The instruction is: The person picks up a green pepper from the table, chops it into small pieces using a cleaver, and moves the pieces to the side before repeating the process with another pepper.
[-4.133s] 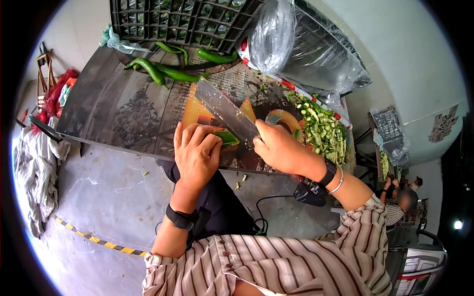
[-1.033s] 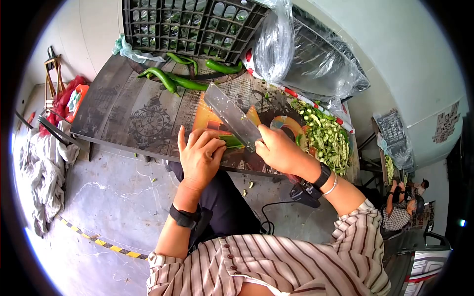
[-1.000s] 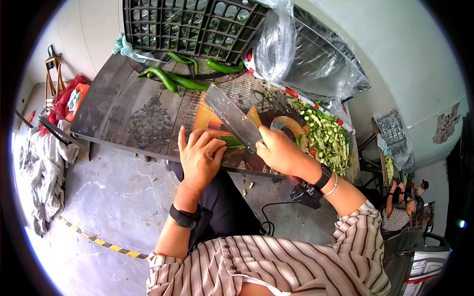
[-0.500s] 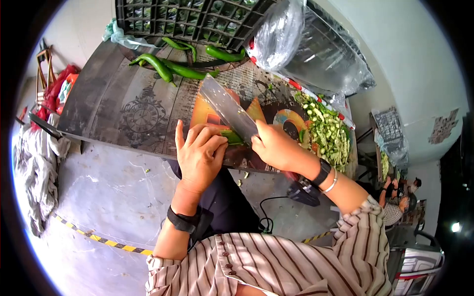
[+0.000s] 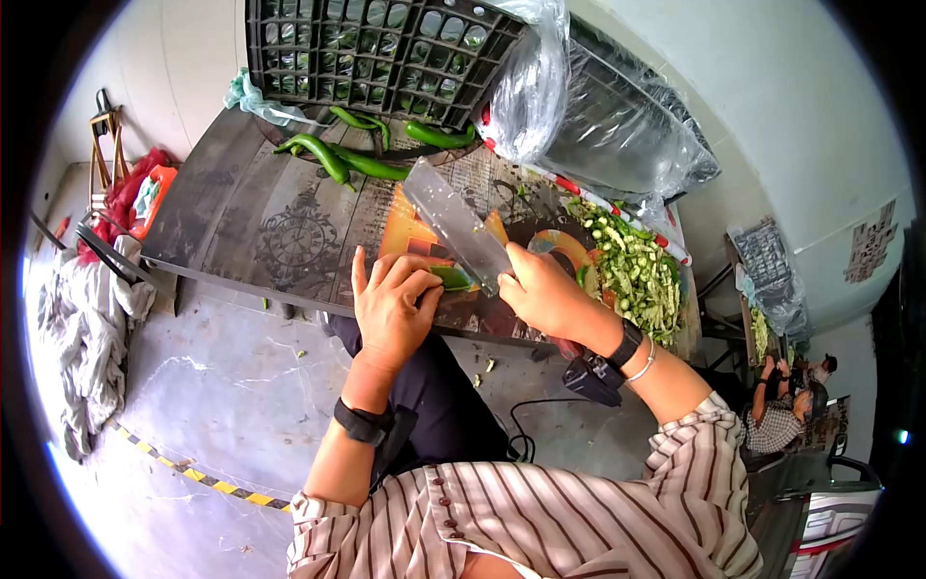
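My left hand (image 5: 394,304) holds a green pepper (image 5: 451,278) down near the front edge of the wooden-patterned table (image 5: 231,217). In my right hand (image 5: 545,294) is a cleaver (image 5: 453,220), its wide blade slanting up and to the left, just right of the pepper's cut end. A pile of chopped green pepper (image 5: 637,275) lies at the table's right side. Several whole green peppers (image 5: 371,164) rest at the back, above the blade's tip.
A black crate (image 5: 386,58) of peppers stands at the back, beside a plastic-wrapped crate (image 5: 627,116). A red-and-white strip (image 5: 598,201) borders the chopped pile. At far right a person (image 5: 776,420) works at another table. Cloth (image 5: 92,338) hangs at left.
The whole view has shifted slightly as the head moved. The cleaver sits a little farther right of my left hand, which still presses on the pepper.
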`<state>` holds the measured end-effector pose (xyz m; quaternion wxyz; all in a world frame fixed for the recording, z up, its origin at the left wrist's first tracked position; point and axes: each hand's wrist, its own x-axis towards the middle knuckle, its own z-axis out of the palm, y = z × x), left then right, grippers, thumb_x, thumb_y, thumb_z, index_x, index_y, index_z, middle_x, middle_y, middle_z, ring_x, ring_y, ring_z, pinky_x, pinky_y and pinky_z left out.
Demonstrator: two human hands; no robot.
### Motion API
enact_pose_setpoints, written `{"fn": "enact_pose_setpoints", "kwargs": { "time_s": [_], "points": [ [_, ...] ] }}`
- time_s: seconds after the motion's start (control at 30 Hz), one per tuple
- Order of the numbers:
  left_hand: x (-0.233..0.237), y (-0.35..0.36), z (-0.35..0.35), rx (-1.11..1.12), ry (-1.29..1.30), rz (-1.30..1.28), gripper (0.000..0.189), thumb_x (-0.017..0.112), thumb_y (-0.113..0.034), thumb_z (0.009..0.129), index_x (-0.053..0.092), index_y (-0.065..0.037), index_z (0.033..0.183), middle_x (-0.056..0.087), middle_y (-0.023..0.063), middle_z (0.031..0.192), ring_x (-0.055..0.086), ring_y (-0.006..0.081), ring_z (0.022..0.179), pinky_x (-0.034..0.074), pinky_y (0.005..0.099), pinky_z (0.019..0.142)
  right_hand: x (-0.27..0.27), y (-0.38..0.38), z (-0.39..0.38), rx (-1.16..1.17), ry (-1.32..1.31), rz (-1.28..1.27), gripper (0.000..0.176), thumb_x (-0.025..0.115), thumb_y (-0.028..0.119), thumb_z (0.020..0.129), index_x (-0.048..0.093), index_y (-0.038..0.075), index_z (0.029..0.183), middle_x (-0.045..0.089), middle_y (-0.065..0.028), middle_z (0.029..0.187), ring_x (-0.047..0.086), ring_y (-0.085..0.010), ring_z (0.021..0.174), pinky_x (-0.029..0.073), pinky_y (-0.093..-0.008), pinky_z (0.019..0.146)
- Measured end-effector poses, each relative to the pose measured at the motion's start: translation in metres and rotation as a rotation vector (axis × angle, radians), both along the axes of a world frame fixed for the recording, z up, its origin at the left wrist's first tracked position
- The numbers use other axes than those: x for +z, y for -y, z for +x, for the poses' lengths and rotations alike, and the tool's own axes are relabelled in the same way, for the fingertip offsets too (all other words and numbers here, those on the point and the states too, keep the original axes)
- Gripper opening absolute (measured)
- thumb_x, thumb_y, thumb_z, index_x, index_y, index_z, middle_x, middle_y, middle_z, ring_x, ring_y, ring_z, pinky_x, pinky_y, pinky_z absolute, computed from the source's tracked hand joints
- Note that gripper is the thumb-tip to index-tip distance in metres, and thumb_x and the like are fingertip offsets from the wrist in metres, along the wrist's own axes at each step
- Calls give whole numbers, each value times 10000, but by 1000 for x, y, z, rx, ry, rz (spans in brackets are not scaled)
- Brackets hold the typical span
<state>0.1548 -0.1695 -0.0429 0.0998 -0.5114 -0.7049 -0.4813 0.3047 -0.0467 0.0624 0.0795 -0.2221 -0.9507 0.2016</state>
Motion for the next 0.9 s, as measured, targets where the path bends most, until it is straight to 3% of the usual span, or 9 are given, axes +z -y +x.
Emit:
{"fn": "enact_pose_setpoints", "kwargs": {
  "time_s": [0.1,0.13,0.43,0.47,0.63,0.73,0.9],
  "points": [
    [1,0,0,6,1,-13,101,761,-158,715,687,-166,783,631,-70,916,579,158,1015,215,492,1149,1,8,1,-2,82,-75,210,538,124,898,429,-44,835,526,-266,649,563,-444,633,424,-478,570],
    [2,0,0,4,1,-8,89,750,-161,722,678,-170,775,627,-75,911,574,151,1020,212,497,1148,3,9,-1,-4,125,-78,198,538,122,883,459,-59,871,580,-296,704,587,-484,707,470,-519,631],
    [2,2,-1,-1,19,-17,93,747,-150,717,675,-167,774,633,-77,927,578,146,1020,220,501,1146,12,9,-10,28,243,-43,195,564,98,869,459,-65,885,581,-294,686,596,-478,695,480,-517,620],
    [2,1,-1,-1,17,-8,80,734,-149,725,666,-169,762,629,-84,921,578,140,1021,220,506,1145,14,9,-12,-1,250,-98,220,536,128,901,450,-72,870,557,-309,712,562,-501,724,432,-527,629],
    [3,-1,-1,-1,12,-1,78,728,-144,731,657,-164,757,634,-79,931,579,146,1016,236,508,1138,-9,5,-23,10,142,-68,212,534,122,903,442,-67,879,551,-302,692,555,-500,704,428,-521,612],
    [1,1,-1,-11,2,-1,97,748,-147,715,679,-169,781,638,-74,933,579,153,1020,232,493,1142,-25,-2,-30,60,-53,-6,208,532,114,903,431,-64,864,545,-295,673,557,-483,669,421,-496,562],
    [-1,-1,0,22,3,7,96,753,-161,713,679,-167,773,637,-74,919,579,152,1019,226,489,1145,-13,-7,-23,-29,-52,-53,223,555,128,893,437,-52,837,548,-287,681,561,-473,670,430,-474,572]
  ]
}}
